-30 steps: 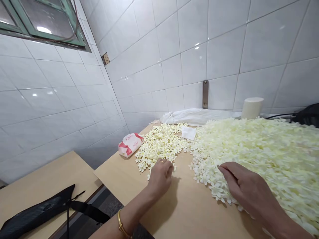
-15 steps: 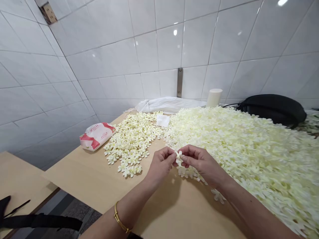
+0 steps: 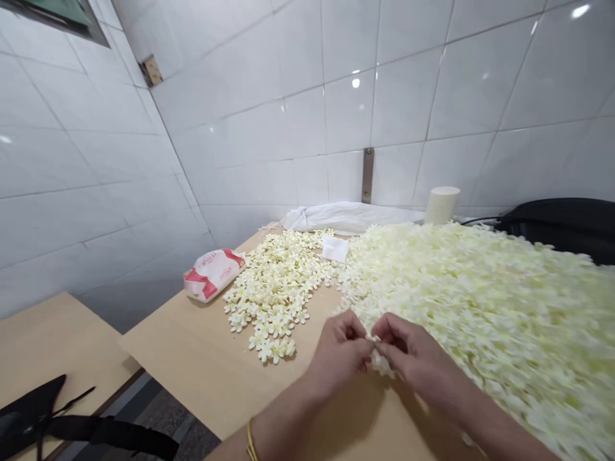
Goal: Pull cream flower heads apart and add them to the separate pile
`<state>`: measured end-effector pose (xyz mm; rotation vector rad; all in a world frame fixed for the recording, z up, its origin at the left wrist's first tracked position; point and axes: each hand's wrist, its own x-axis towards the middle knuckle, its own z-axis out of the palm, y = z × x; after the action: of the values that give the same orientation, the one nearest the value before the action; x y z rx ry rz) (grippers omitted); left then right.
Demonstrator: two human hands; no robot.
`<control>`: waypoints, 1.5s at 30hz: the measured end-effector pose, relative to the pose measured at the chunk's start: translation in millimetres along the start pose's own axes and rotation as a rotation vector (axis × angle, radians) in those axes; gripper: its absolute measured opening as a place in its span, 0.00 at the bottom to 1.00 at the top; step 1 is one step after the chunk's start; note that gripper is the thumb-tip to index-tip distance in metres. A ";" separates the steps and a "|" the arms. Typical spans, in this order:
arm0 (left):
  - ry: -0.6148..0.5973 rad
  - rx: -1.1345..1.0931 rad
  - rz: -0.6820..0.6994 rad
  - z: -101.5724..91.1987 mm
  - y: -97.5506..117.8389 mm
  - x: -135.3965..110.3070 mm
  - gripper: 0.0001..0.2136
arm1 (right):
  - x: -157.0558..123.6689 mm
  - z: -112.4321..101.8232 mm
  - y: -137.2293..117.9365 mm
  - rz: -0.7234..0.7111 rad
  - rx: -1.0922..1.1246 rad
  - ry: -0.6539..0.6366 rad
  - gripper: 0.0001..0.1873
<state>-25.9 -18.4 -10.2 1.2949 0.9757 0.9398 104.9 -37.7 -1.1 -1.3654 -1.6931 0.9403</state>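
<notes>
My left hand (image 3: 342, 349) and my right hand (image 3: 412, 352) meet fingertip to fingertip above the table's front part. Both are closed in a pinch on a small pale artificial flower (image 3: 375, 340), mostly covered by the fingers and slightly blurred. More loose blossoms lie just below and behind the fingertips. To the right spreads a large heap of pale yellow-white flowers (image 3: 480, 288), close beside my right hand. A smaller pile of the same flowers (image 3: 278, 282) lies to the left, beyond my left hand.
A red-and-white soft packet (image 3: 214, 275) lies left of the small pile. A white paper piece (image 3: 335, 248) sits between the piles. Along the tiled wall are white plastic sheeting (image 3: 346, 216), a cream cylinder (image 3: 442, 205) and a black bag (image 3: 562, 224). Black straps (image 3: 110, 434) cross the lower left.
The camera view has swung left and up, so everything sits lower and farther right. Both hands still pinch the flower, which is now more covered by the fingers.
</notes>
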 end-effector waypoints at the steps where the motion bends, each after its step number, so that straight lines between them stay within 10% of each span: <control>1: 0.096 0.118 0.104 3.4 -2.4 -1.2 0.08 | -1.3 6.2 2.8 -0.078 -0.119 0.046 0.05; 5: 0.238 0.353 0.362 9.9 -7.6 -0.2 0.08 | -3.8 19.1 8.8 -0.376 -0.267 0.267 0.09; 9: 0.180 -0.194 0.100 5.6 -1.4 6.7 0.07 | 0.0 5.7 3.3 -0.230 -0.210 0.391 0.10; 15: 0.154 -0.362 0.069 4.3 2.7 8.2 0.11 | 6.8 -1.4 0.7 0.000 0.205 0.062 0.15; 22: 0.044 -0.360 -0.009 2.7 1.6 7.6 0.10 | 10.2 -3.8 4.7 0.071 0.336 0.044 0.10; 26: 0.073 -0.284 -0.028 5.5 4.3 4.9 0.07 | 5.2 -0.3 -1.2 0.011 0.006 0.079 0.10; 33: 0.225 -0.273 0.102 10.4 2.8 1.6 0.07 | -7.2 22.6 -2.0 -0.555 -0.878 0.351 0.12; 45: 0.130 -0.176 0.013 5.1 10.2 2.6 0.05 | 0.4 -2.7 -5.3 -0.102 -0.240 0.165 0.11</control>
<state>-20.4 -17.1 -0.1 1.1048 0.9619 1.1056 105.0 -37.8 4.9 -1.4521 -1.7716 0.5641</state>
